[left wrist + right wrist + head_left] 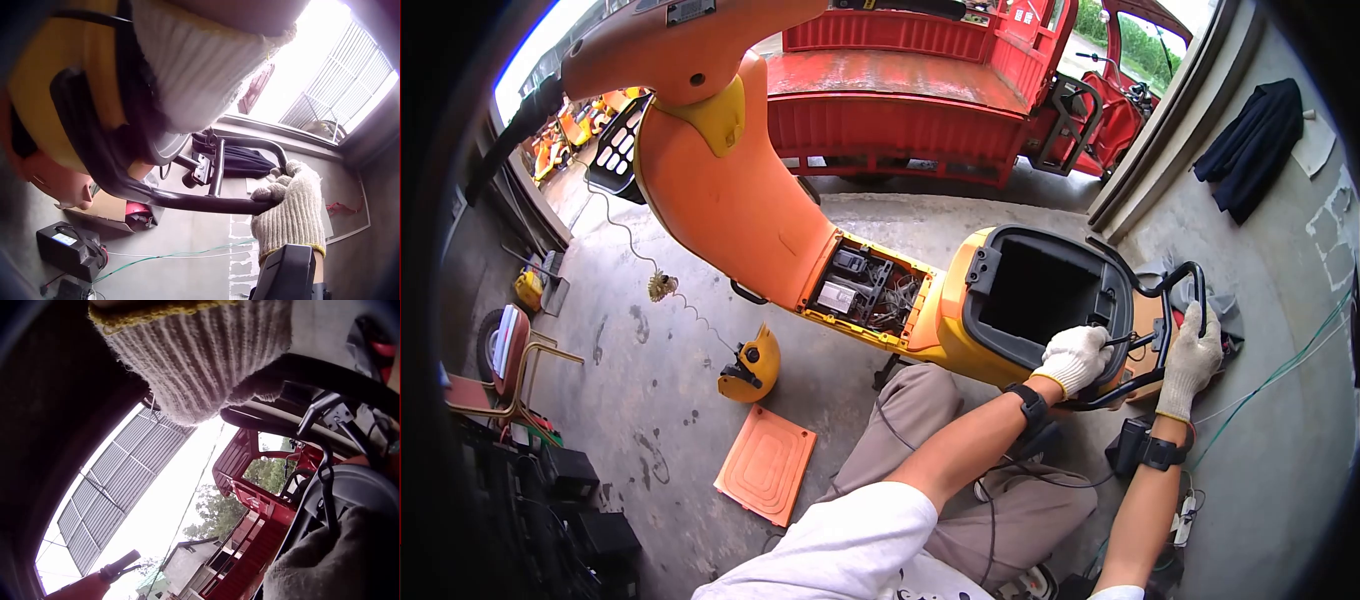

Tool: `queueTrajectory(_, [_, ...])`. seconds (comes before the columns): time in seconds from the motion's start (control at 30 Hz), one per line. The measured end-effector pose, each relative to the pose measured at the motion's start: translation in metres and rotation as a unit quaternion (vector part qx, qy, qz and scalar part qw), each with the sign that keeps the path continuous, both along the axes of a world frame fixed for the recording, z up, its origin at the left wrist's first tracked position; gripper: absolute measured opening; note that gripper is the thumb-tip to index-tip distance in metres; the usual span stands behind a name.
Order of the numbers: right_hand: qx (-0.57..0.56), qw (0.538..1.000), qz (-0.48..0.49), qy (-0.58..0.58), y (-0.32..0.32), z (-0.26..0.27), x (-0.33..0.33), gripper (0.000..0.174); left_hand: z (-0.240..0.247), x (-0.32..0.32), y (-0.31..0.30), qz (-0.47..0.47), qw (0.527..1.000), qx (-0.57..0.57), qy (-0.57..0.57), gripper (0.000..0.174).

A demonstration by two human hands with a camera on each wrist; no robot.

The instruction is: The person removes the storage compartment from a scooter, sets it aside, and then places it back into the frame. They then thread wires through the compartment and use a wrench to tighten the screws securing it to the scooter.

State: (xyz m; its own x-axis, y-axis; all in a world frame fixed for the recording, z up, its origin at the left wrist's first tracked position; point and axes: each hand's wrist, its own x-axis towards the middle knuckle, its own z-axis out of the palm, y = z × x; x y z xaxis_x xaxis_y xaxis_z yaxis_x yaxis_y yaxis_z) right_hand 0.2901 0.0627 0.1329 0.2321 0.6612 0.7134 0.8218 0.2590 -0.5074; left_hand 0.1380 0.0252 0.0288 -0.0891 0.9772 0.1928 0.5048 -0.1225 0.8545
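Observation:
My gloved left hand (1075,358) is at the rear rim of the open storage bin (1040,285) on an orange and yellow scooter. Its fingers curl round a slim dark rod (328,497); the exact kind I cannot tell. My right hand (1193,362), in a white knit glove, grips the outer bend of a black tubular rear rack (1162,350). In the left wrist view, the right hand (290,209) wraps the rack tube (206,203). A metal bracket (203,169) with holes sits between the tubes, behind the bin.
Ahead of the seat area, an opened compartment (865,290) shows wiring and modules. An orange panel (767,465) and a yellow cover (752,365) lie on the floor. A cardboard box (100,209) and a black battery-like case (72,250) stand below the rack. A red cargo tricycle (900,130) is beyond.

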Motion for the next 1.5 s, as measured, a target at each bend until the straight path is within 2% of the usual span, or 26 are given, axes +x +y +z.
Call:
queueTrajectory(0.23, [-0.03,0.996,0.054,0.067,-0.012,0.002,-0.006,0.042,0.005,-0.004,-0.008,-0.011,1.0,0.012,-0.005,0.025])
queueTrajectory(0.3, [-0.141,0.97,0.1,0.17,-0.03,0.007,-0.006,0.042,0.006,-0.007,-0.015,-0.012,0.997,0.051,-0.054,0.024])
queueTrajectory(0.4, [-0.02,0.997,0.054,0.056,-0.062,-0.023,-0.004,0.044,-0.013,-0.004,-0.017,0.019,0.972,0.187,-0.143,0.024])
queueTrajectory(0.47, [0.047,0.999,0.021,-0.005,-0.087,-0.064,0.001,0.048,-0.013,0.005,-0.033,0.02,0.947,0.153,-0.281,0.029])
queueTrajectory(0.53, [0.054,0.99,0.106,0.076,-0.122,-0.097,-0.01,0.049,0.039,-0.003,-0.079,-0.005,0.909,-0.052,-0.414,0.028])
queueTrajectory(0.6, [-0.151,0.952,0.204,0.169,-0.164,-0.106,-0.019,0.049,0.038,0.002,-0.1,-0.028,0.918,-0.1,-0.382,0.03])
queueTrajectory(0.63, [-0.201,0.947,0.187,0.166,-0.172,-0.116,-0.018,0.049,0.027,0.009,-0.109,-0.068,0.906,-0.083,-0.409,0.031])
queueTrajectory(0.67, [-0.25,0.94,0.168,0.163,-0.179,-0.129,-0.017,0.049,0.028,0.005,-0.119,-0.097,0.934,-0.116,-0.323,0.029])
queueTrajectory(0.7, [-0.196,0.895,0.254,0.31,-0.179,-0.152,-0.016,0.053,0.01,0.012,-0.124,-0.079,0.957,-0.038,-0.278,0.029])
queueTrajectory(0.73, [-0.209,0.889,0.255,0.317,-0.181,-0.147,-0.015,0.05,-0.01,0.02,-0.129,-0.063,0.971,0.042,-0.229,0.029])
queueTrajectory(0.77, [-0.222,0.883,0.256,0.324,-0.183,-0.141,-0.016,0.048,-0.016,0.019,-0.133,-0.067,0.975,0.029,-0.21,0.032])
queueTrajectory(0.8, [-0.217,0.879,0.272,0.328,-0.18,-0.154,-0.01,0.044,-0.019,0.018,-0.134,-0.043,0.979,0.086,-0.177,0.033])
queueTrajectory(0.83, [-0.285,0.835,0.224,0.414,-0.188,-0.139,-0.017,0.038,-0.011,0.009,-0.135,-0.073,0.987,0.041,-0.136,0.034])
queueTrajectory(0.87, [-0.312,0.817,0.251,0.416,-0.187,-0.138,-0.016,0.036,-0.001,0.001,-0.136,-0.102,0.99,-0.005,-0.096,0.037])
queueTrajectory(0.93, [-0.368,0.781,0.288,0.414,-0.189,-0.138,-0.002,0.033,0.008,-0.011,-0.132,-0.144,0.989,0.0,-0.041,0.04])
queueTrajectory(0.97, [-0.331,0.78,0.259,0.463,-0.191,-0.13,-0.02,0.024,0.006,-0.018,-0.125,-0.143,0.989,0.034,0.005,0.036])
queueTrajectory(1.0, [-0.337,0.776,0.267,0.462,-0.188,-0.131,-0.014,0.025,0.002,-0.02,-0.117,-0.151,0.985,0.068,0.045,0.033])
queueTrajectory(1.07, [-0.317,0.776,0.274,0.472,-0.191,-0.114,-0.022,0.027,0.022,-0.042,-0.099,-0.085,0.958,0.26,0.091,0.023])
queueTrajectory(1.13, [-0.324,0.779,0.248,0.477,-0.191,-0.094,-0.029,0.029,0.027,-0.062,-0.06,0.002,0.917,0.387,0.09,0.009])
queueTrajectory(1.17, [-0.333,0.777,0.245,0.475,-0.186,-0.098,-0.025,0.03,0.027,-0.071,-0.043,0.048,0.914,0.386,0.114,0.007])
queueTrajectory(1.2, [-0.344,0.772,0.249,0.472,-0.179,-0.102,-0.021,0.031,0.02,-0.082,-0.028,0.071,0.916,0.344,0.193,0.01])
queueTrajectory(1.27, [-0.398,0.758,0.247,0.454,-0.169,-0.087,-0.017,0.032,-0.007,-0.097,-0.011,0.064,0.935,0.237,0.255,0.025])
queueTrajectory(1.33, [-0.392,0.755,0.259,0.457,-0.153,-0.092,-0.017,0.033,-0.022,-0.105,-0.009,-0.012,0.965,-0.006,0.263,0.041])
queueTrajectory(1.37, [-0.4,0.761,0.245,0.447,-0.146,-0.09,-0.019,0.034,-0.007,-0.101,-0.011,0.011,0.957,-0.111,0.266,0.05])
queueTrajectory(1.4, [-0.408,0.767,0.232,0.438,-0.138,-0.088,-0.021,0.034,-0.011,-0.099,-0.014,0.034,0.966,-0.066,0.246,0.049])
queueTrajectory(1.5, [-0.426,0.764,0.242,0.421,-0.119,-0.088,-0.025,0.033,-0.011,-0.099,-0.016,0.032,0.97,-0.061,0.234,0.049])
